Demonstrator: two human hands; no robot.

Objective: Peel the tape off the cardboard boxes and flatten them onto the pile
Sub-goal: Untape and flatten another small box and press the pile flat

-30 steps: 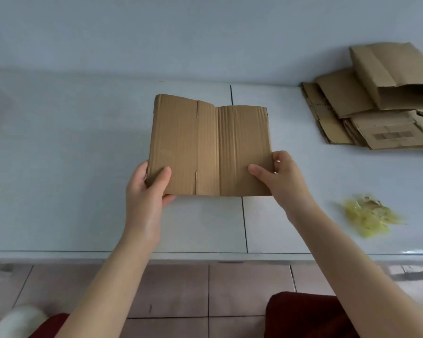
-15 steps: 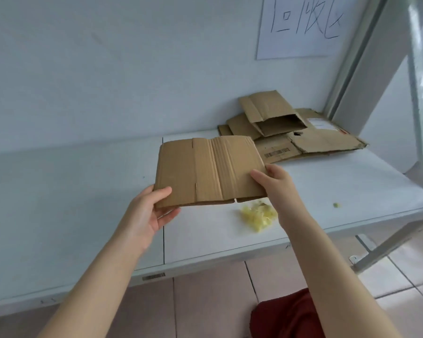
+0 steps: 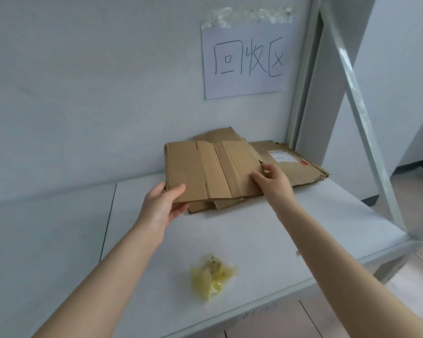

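Note:
A flattened brown cardboard box (image 3: 213,170) is held nearly level just above the pile of flattened cardboard (image 3: 300,169) at the back right of the white table (image 3: 254,235). My left hand (image 3: 160,206) pinches the box's near left corner, thumb on top. My right hand (image 3: 274,181) grips its near right edge with fingers over the top. Most of the pile is hidden beneath the held box; a sheet with a white shipping label shows at the right.
A crumpled wad of yellowish tape (image 3: 211,274) lies on the table near the front edge. A paper sign (image 3: 244,62) is taped to the wall above the pile. A slanted metal frame post (image 3: 359,113) stands at the right, past the table's end.
Both hands have carried the flattened box to the right and away from me, from the table's middle to over the pile. The tape wad now lies in front of the box.

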